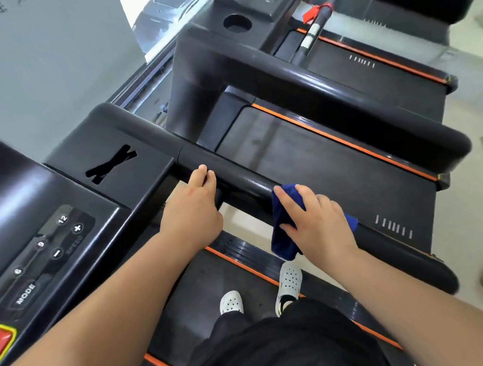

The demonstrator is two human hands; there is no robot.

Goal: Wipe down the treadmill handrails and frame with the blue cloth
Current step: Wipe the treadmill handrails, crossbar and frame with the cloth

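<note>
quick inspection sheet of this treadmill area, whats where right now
surface: black handrail runs from the console toward the right; glossy, no dirt discernible
job's things: blue cloth draped over the handrail, one end hanging below it
clutter: red tag tied to a pole on the far treadmill
hands: left hand rests fingertips on the handrail near the console; right hand grips the blue cloth against the rail
cables: nothing seen
surroundings: white shoes stand on the belt; a second treadmill's rail runs alongside; pale floor and wall
</note>
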